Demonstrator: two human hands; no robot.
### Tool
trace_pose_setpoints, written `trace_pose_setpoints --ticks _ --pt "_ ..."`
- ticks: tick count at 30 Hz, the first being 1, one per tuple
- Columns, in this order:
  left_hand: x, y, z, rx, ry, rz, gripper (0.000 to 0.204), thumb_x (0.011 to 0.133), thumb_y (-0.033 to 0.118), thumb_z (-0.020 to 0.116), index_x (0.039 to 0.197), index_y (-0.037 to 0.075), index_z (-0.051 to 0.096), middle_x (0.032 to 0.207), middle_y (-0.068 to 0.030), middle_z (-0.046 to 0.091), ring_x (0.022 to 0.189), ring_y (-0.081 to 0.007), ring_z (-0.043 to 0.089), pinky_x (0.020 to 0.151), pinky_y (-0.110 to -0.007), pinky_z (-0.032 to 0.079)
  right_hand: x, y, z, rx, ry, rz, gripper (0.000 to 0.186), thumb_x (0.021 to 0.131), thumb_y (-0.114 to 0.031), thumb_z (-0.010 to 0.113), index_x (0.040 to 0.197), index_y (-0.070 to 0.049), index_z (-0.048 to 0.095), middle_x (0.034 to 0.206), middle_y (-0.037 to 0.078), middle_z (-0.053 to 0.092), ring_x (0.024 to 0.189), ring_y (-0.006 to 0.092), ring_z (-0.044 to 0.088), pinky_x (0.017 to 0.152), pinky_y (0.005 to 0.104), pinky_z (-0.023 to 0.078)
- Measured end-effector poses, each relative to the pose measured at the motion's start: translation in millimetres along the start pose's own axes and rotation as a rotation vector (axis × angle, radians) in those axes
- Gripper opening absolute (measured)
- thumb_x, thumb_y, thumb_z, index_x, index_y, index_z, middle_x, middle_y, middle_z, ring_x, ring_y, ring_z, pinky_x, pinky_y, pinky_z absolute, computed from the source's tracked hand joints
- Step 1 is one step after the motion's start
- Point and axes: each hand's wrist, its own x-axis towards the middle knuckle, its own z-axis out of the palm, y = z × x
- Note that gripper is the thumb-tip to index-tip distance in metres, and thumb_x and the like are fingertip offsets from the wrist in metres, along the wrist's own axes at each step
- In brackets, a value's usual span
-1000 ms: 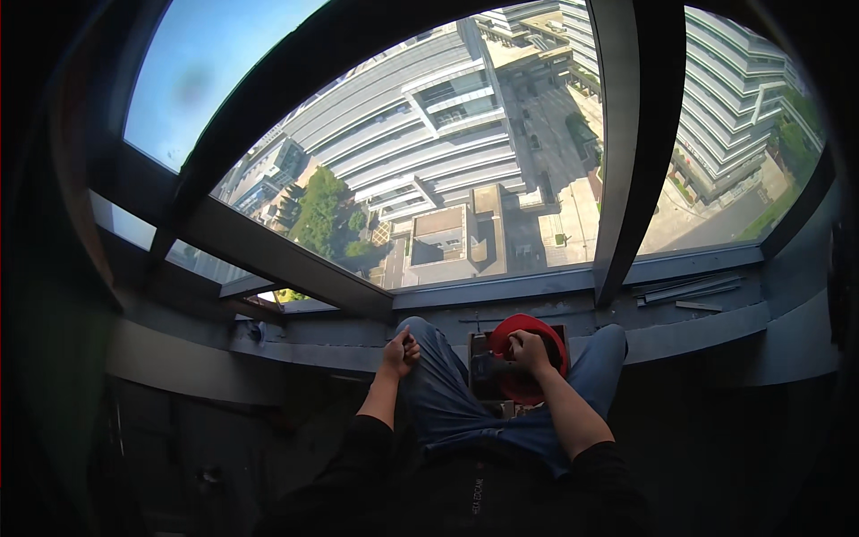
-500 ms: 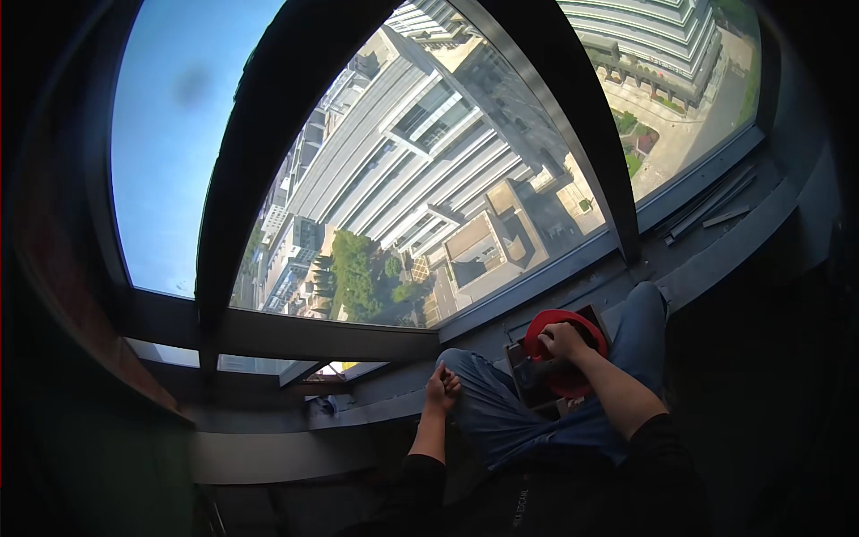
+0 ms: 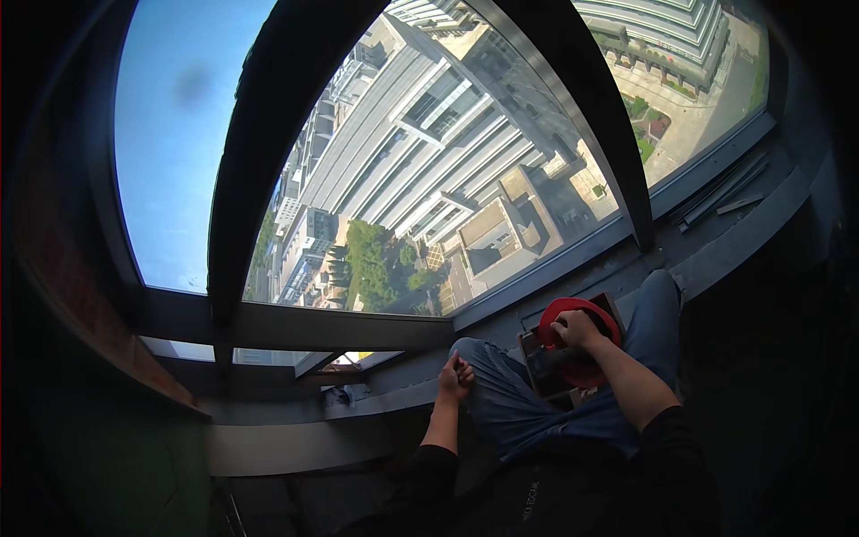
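Between my jeans-clad legs stands a brown open box. In it, or on it, rests a red round thing with a wide rim, like a hard hat or a bowl. My right hand reaches over this red thing, fingers curled down at its left part; the fingertips are hidden. Beneath that hand shows a dark object too dim to name. My left hand is closed beside my left knee, apart from the box. Whatever its curled fingers may hold is too small to make out.
Large tilted window panes look down on buildings far below. A thick dark frame beam meets the ledge near my right knee. Metal strips lie on the ledge at the right. A reddish brick wall borders the left.
The whole view has shifted slightly, so the scene sits a little farther right. Both hands keep nearly the same pose, the right over the red thing, the left by the knee.
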Motion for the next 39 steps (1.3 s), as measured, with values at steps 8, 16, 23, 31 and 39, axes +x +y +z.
trace_pose_setpoints --ticks 8,16,23,31,39 --pt "-4.4 4.6 -2.4 0.009 -0.094 -0.025 0.041 0.107 0.035 0.053 0.073 0.013 0.052 0.056 0.0028 0.033 0.043 -0.0075 0.026 0.039 -0.024 0.021 1.1 -1.6 -0.3 0.001 -0.011 0.008 0.017 0.092 -0.016 0.070 0.096 0.001 0.075 0.087 0.017 0.075 0.069 0.0302 0.069 0.071 0.0372 0.056" --pt "-18.9 -13.8 44.7 -0.030 0.038 -0.185 0.032 0.106 0.026 0.051 0.080 0.009 0.057 0.068 -0.0035 0.048 0.058 -0.0147 0.046 0.052 -0.028 0.038 -3.4 -0.8 -3.5 0.018 -0.025 0.020 0.018 0.092 -0.016 0.070 0.096 0.001 0.075 0.087 0.016 0.075 0.070 0.0292 0.069 0.070 0.0364 0.056" --pt "-45.8 -74.4 126.3 -0.052 -0.076 -0.407 0.022 0.106 0.017 0.046 0.104 0.002 0.062 0.099 -0.0111 0.062 0.082 -0.0215 0.058 0.075 -0.032 0.047 -0.6 -3.0 -8.1 0.048 -0.027 0.028 0.020 0.093 -0.016 0.069 0.098 0.002 0.074 0.086 0.016 0.075 0.071 0.0279 0.069 0.070 0.0361 0.056" --pt "-49.8 -76.9 153.4 -0.407 -0.884 -0.674 0.017 0.104 0.013 0.048 0.112 0.004 0.060 0.097 -0.0096 0.060 0.083 -0.0186 0.058 0.076 -0.032 0.049 0.2 3.9 0.2 0.020 -0.020 -0.028 0.020 0.095 -0.014 0.066 0.101 0.004 0.073 0.083 0.015 0.074 0.065 0.0243 0.068 0.063 0.0339 0.055" --pt "-89.0 -90.6 189.6 0.189 -0.423 -0.359 0.028 0.095 0.000 0.051 0.121 0.003 0.060 0.098 -0.0109 0.062 0.088 -0.0193 0.062 0.079 -0.033 0.051 3.2 7.2 5.0 0.117 -0.079 0.054 0.023 0.096 -0.016 0.064 0.100 0.004 0.073 0.078 0.011 0.072 0.063 0.0202 0.066 0.060 0.0319 0.054"
